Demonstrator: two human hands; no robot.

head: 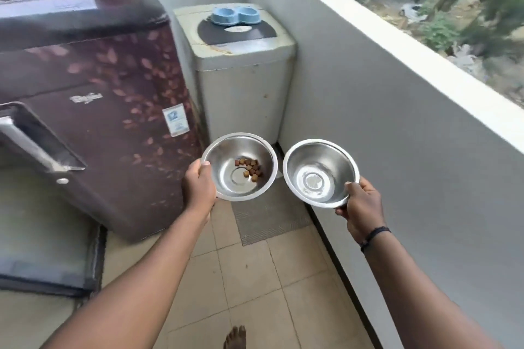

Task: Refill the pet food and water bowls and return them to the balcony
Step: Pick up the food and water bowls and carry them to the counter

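Flanking bowls: fridge, possibly washer, parapet.

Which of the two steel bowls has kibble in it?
The bowl in the left hand: the food bowl holds brown kibble; the right hand's water bowl has none.

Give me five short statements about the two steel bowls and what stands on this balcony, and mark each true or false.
1. The left hand holds a steel bowl with kibble in it. True.
2. The bowl in the right hand is heaped with kibble. False: the second steel bowl holds no kibble; whether there is water in it cannot be told.
3. A blue double pet dish sits on top of the white washing machine. True.
4. Both steel bowls rest on the tiled floor. False: each is held in the air by its rim.
5. The blue dish stands on the maroon fridge. False: it is on the washing machine beside it.
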